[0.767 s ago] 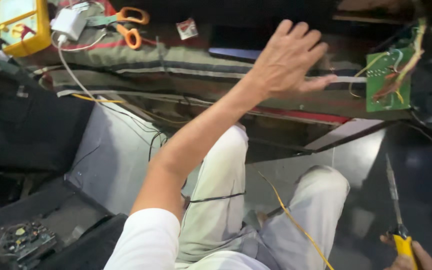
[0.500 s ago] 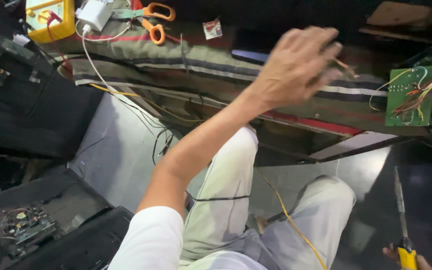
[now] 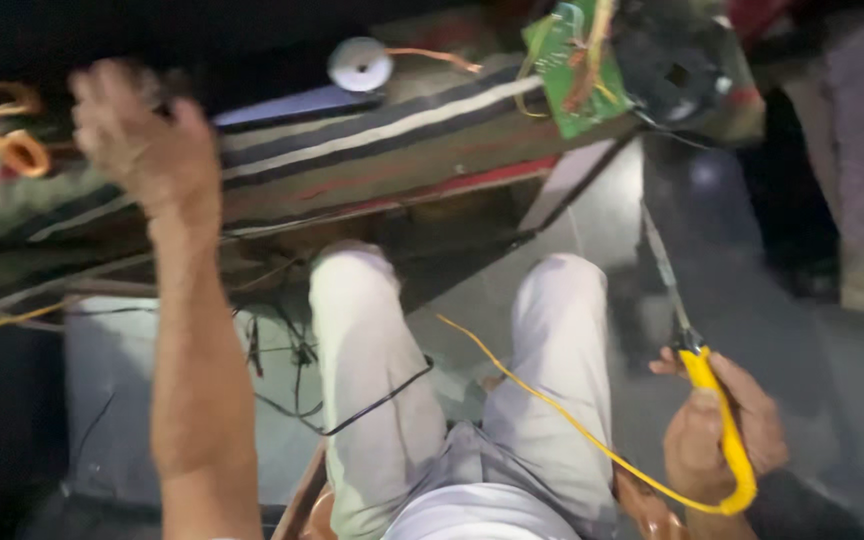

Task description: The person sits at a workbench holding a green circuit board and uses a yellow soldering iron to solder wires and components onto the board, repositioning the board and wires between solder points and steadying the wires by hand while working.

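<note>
— What worries you, standing here?

— Nearest us, the right hand (image 3: 722,440) is closed around the yellow-handled soldering iron with the thin metal tip (image 3: 702,385), tip pointing away toward the floor. Its thin yellow cord (image 3: 542,395) runs across the lap of the white trousers (image 3: 372,380). If that hand swings, I'd say the cord could snag on a knee, or the tip could brush the leg beside it.

— And the other hand?

— The left hand (image 3: 142,140) is up at the far left over the striped cloth-covered surface (image 3: 382,140), fingers curled, very blurred; I cannot tell whether it grips anything. The orange-handled scissors (image 3: 2,135) lie just left of it, so a quick reach might catch them.

— Counts?

— One iron, one pair of scissors, one green circuit board with wires (image 3: 577,65) at the far right edge of the surface, one small white round reel with a copper-coloured strand (image 3: 360,63). The board overhangs, so a tugged wire might pull it off.
</note>
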`<move>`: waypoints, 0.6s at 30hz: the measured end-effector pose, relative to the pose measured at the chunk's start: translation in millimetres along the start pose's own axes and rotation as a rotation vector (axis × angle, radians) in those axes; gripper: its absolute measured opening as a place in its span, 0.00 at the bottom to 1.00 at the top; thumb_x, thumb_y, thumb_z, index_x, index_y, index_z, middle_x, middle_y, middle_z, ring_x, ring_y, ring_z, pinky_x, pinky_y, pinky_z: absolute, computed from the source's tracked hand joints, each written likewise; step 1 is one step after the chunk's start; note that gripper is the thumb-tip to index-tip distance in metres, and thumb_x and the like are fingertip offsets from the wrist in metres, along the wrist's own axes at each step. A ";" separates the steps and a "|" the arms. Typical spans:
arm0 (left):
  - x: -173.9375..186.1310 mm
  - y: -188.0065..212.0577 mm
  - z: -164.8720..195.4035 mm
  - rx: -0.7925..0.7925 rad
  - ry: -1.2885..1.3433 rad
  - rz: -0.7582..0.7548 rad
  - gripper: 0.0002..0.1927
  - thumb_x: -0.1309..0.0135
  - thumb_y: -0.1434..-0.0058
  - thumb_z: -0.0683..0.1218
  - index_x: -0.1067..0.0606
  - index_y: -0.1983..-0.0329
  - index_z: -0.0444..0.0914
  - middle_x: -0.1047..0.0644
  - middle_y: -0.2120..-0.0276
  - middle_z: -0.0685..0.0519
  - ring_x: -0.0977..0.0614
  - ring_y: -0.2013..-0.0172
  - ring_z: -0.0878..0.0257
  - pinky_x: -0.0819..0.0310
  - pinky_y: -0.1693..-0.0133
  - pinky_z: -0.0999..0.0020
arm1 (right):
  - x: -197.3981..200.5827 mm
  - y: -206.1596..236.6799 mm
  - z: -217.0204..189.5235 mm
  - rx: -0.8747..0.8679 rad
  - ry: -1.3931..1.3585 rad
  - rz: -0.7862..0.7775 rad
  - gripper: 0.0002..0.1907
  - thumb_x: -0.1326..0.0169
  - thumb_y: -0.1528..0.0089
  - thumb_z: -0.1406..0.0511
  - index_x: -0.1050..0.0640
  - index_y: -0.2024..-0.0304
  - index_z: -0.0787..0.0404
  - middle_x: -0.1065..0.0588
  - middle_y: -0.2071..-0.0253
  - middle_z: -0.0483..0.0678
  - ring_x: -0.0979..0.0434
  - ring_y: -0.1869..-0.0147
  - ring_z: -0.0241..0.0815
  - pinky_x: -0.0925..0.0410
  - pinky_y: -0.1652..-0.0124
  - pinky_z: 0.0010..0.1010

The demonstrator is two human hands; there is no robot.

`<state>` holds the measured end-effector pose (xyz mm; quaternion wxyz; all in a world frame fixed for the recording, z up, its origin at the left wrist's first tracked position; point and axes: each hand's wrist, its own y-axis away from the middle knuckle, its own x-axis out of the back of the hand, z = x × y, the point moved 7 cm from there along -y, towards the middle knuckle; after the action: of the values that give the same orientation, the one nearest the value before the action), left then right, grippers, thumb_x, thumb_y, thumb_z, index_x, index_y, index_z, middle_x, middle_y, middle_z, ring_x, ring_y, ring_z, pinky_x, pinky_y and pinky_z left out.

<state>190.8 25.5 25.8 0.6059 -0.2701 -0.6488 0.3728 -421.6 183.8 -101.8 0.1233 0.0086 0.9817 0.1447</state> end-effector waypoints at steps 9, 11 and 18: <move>87.9 2.7 121.7 -0.206 0.649 -0.085 0.05 0.48 0.28 0.36 0.28 0.54 0.39 0.24 0.52 0.49 0.23 0.46 0.53 0.35 0.40 0.49 | -75.1 27.1 -60.8 0.962 0.430 0.075 0.11 0.49 0.24 0.71 0.29 0.40 0.68 0.23 0.53 0.64 0.18 0.52 0.55 0.23 0.49 0.46; 104.5 29.4 181.8 -0.168 0.814 -0.345 0.16 0.41 0.36 0.41 0.25 0.46 0.34 0.26 0.53 0.44 0.26 0.50 0.48 0.33 0.47 0.54 | -87.5 20.3 -65.1 1.012 0.619 0.141 0.10 0.52 0.28 0.72 0.26 0.46 0.66 0.24 0.55 0.64 0.19 0.55 0.54 0.23 0.54 0.41; 127.7 62.2 286.8 -0.170 1.404 -0.837 0.09 0.43 0.35 0.41 0.30 0.56 0.36 0.29 0.64 0.47 0.23 0.67 0.49 0.30 0.64 0.58 | -136.7 -3.3 -58.7 1.101 0.825 0.013 0.12 0.41 0.37 0.69 0.25 0.50 0.60 0.25 0.57 0.51 0.25 0.51 0.53 0.30 0.48 0.41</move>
<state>-114.1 118.9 53.5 0.9371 -0.2212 -0.1915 -0.1901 -303.3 156.9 -15.5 -0.2839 0.0202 0.8789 -0.3829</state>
